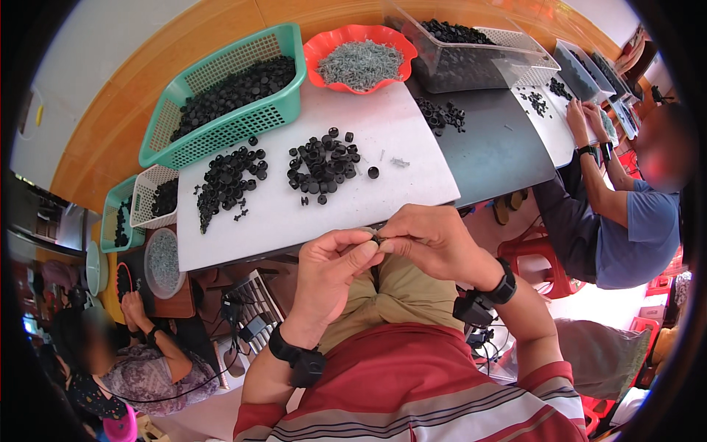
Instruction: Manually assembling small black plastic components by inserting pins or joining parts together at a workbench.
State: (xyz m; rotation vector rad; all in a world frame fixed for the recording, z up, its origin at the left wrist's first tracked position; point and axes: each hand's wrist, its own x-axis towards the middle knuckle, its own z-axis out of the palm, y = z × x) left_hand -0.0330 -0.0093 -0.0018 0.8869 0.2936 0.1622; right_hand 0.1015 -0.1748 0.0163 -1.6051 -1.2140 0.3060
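My left hand [333, 271] and my right hand [429, 237] meet in front of the table's near edge, above my lap. Both are closed, thumbs and fingertips pinched around a small black part [377, 239]. Most of that part is hidden by the fingers, so its exact shape does not show. On the white table top [294, 232] ahead lies a heap of round black plastic caps [324, 163]. Left of it is a pile of smaller black pieces [224, 177]. A single black cap [373, 172] and a few loose screws [399, 162] lie to the right.
A green basket [221, 140] of black parts and a red scalloped bowl [361, 62] of screws stand at the back. Right of them is a clear bin [471, 70]. Smaller baskets and a screw tub [163, 261] sit left. One person works at each side.
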